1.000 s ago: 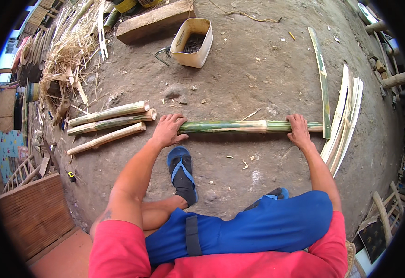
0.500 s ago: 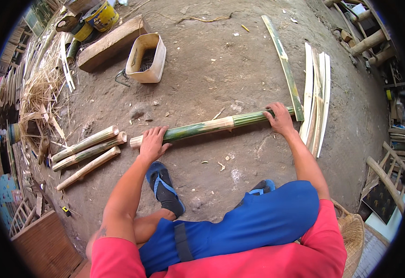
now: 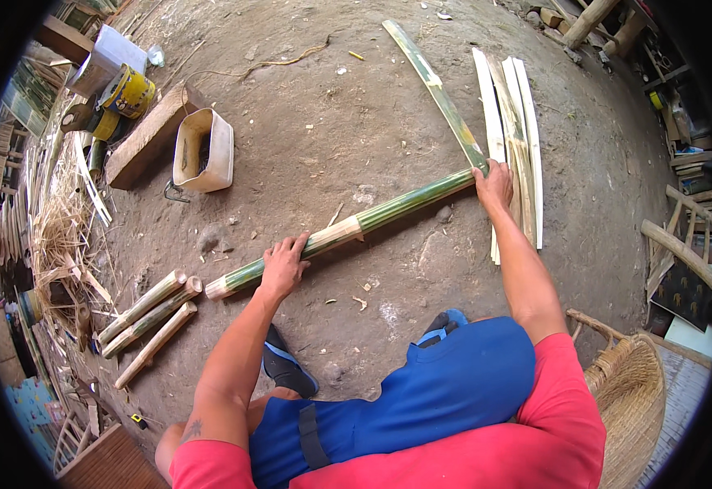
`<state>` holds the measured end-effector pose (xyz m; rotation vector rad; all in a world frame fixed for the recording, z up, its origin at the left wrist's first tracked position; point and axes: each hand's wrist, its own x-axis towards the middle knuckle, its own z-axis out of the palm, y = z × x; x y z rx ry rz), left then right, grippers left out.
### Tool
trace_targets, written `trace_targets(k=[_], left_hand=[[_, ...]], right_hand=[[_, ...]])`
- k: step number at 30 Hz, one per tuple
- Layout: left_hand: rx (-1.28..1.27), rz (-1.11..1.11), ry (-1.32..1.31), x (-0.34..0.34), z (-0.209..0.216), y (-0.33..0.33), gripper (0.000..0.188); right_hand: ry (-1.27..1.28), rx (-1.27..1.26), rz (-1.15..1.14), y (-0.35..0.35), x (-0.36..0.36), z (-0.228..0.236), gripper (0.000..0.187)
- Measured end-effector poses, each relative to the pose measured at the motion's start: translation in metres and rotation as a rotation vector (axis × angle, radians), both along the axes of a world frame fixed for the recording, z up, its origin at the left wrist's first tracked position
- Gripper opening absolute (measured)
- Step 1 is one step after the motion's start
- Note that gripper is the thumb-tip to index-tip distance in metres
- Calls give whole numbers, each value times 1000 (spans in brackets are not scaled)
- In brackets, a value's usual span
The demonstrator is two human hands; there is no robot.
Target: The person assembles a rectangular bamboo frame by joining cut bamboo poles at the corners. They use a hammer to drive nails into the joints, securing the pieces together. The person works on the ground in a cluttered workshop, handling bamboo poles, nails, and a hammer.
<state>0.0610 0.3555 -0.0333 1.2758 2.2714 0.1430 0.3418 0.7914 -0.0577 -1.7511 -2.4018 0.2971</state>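
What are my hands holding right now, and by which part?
The pole: left hand between its left end and middle, right hand at its right end. Whether that one also grips the green strip is unclear.

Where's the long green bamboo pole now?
Head view: the long bamboo pole lies across the middle, under the left hand and right hand, between short bamboo poles at left and pale split strips at right.

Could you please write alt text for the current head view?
A person's left hand and right hand touch a long green bamboo pole on dirt; three shorter poles lie at left, pale strips at right.
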Motion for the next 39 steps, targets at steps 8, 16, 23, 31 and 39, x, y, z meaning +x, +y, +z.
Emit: trace_targets(k=[8,16,23,31,39], left_hand=[[32,2,35,6,-2,-3,75],[13,-11,-3,1,-1,1,78],[13,9,20,5,-1,1,79],[0,-1,19,5,2,5,78],[26,7,4,6,1,6,78]], right_hand=[[99,-49,39,25,14,-3,52],[12,-112,119,23,-15,-8,52],[60,-65,90,29,-6,-22,48],[432,-7,140,23,1,-54,53],[641,-277,117,47,28,-37,49]])
